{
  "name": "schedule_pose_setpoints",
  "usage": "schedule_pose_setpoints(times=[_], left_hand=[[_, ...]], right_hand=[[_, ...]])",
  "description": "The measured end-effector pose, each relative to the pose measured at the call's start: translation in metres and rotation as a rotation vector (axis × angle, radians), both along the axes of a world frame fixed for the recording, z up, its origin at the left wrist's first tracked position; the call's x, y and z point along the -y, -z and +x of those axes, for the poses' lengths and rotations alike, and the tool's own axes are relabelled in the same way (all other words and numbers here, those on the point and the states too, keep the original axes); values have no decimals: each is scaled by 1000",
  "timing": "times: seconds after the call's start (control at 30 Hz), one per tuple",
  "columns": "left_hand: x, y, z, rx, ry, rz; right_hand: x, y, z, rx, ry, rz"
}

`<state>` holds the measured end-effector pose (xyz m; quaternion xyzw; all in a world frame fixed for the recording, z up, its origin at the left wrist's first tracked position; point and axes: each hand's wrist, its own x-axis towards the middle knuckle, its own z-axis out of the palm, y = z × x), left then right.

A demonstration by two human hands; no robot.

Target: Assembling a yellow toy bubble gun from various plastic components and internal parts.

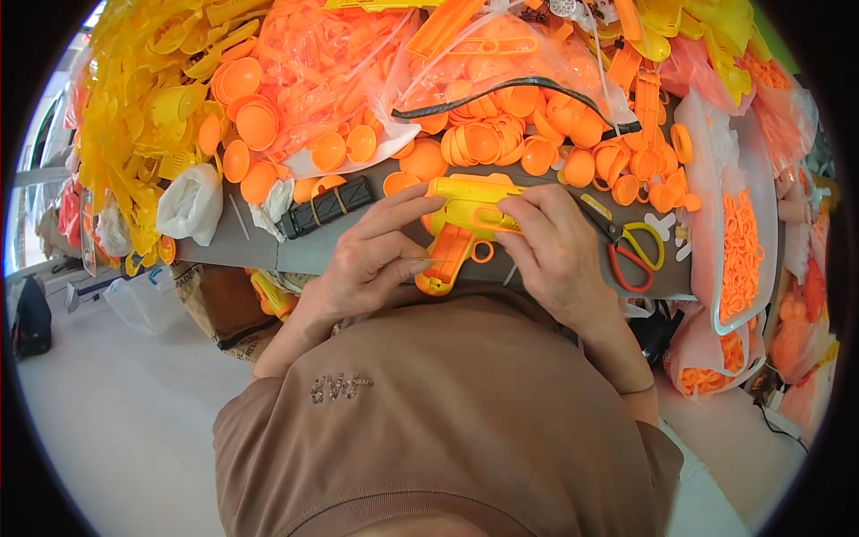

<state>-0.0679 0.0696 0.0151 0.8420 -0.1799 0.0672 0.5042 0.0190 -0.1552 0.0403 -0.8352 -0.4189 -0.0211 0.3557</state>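
A yellow toy gun shell (pixel 470 210) with an orange handle part (pixel 450 248) and a small orange ring is held before my body at the table's front edge. My right hand (pixel 559 246) grips its right end between thumb and fingers. My left hand (pixel 376 246) is closed at the handle side, thumb and fingertip pinched together. A thin, pale, line-like piece seems to come from that pinch across the handle; its kind is too small to tell. Another left finger reaches the shell's upper left edge.
Orange half-round cups (pixel 483 141) and yellow parts (pixel 134 134) are heaped behind. Scissors (pixel 631 246) with red and yellow handles lie at right, beside a bin of orange rings (pixel 741 255). A black ridged piece (pixel 324 208) and white bag (pixel 190 204) lie left.
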Motion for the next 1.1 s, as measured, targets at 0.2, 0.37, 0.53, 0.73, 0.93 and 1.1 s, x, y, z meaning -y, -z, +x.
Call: schedule_pose_setpoints(times=[0.2, 0.37, 0.53, 0.73, 0.93, 1.1], left_hand=[[5, 11, -4, -10, -19, 3], [9, 15, -3, 43, -26, 13], [12, 20, -6, 89, -41, 26], [14, 21, -4, 243, -29, 233], [16, 21, -4, 303, -36, 423], [13, 18, -3, 286, -17, 416]], right_hand=[[-17, 6, -7, 82, -29, -56], [-18, 11, -1, 111, -46, -52], [-17, 12, 3, 96, -65, -61], [-17, 12, 4, 82, -93, -55], [-18, 10, 5, 63, -110, -32], [-18, 3, 6, 74, -106, -96]])
